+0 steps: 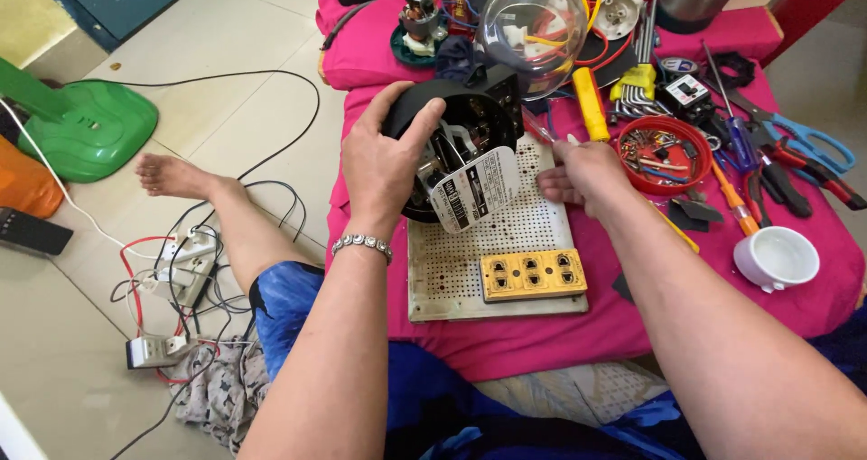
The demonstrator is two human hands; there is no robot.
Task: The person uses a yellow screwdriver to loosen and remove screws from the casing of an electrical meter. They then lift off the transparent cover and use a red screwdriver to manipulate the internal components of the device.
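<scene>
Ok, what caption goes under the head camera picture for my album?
Left hand grips a round black meter over a perforated board; right hand rests beside a red bowl of small parts.

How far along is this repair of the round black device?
Done: the clear dome is off, baring the insides of the black device. In hand: the left hand grips it above the perforated board, while the right hand rests beside it. Left: the dome is unfitted; screwdrivers lie out.
</scene>
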